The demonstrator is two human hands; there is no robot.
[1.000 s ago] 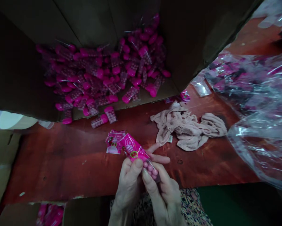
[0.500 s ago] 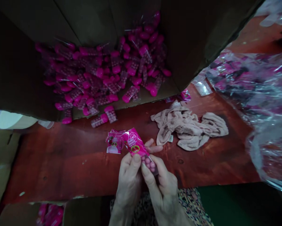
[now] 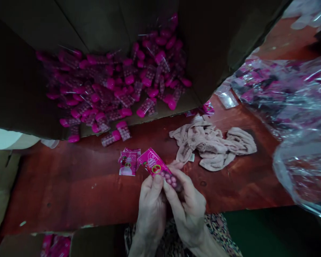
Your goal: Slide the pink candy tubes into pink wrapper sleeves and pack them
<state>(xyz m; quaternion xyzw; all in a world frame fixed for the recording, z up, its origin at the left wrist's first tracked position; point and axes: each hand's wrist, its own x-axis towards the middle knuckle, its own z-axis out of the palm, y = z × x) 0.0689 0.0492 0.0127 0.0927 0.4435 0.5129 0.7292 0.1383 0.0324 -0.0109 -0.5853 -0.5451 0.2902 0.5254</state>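
Close to the table's front edge, both hands are together on one small item. My left hand (image 3: 151, 205) pinches the lower end of a pink printed wrapper (image 3: 152, 159) between thumb and fingers. My right hand (image 3: 188, 205) is closed around a small clear bottle of pink candy balls (image 3: 170, 179), its thumb beside the left thumb. The wrapper covers the bottle's far part or lies over it; I cannot tell which. Flat pink wrappers (image 3: 128, 164) lie just left of the hands. Two filled bottles with pink caps (image 3: 123, 130) lie beyond them.
A large cardboard box (image 3: 214, 46) on its side holds many pink-capped bottles (image 3: 109, 84). Right of the hands lies a crumpled pale cloth (image 3: 211, 142). A clear plastic bag (image 3: 291, 92) of pink pieces fills the right side. Pink packets (image 3: 60, 245) sit in a box below the table (image 3: 77, 189).
Both hands with the wrapper and bottle have shifted slightly right. The right hand's outstretched fingers have drawn in behind the wrapper.
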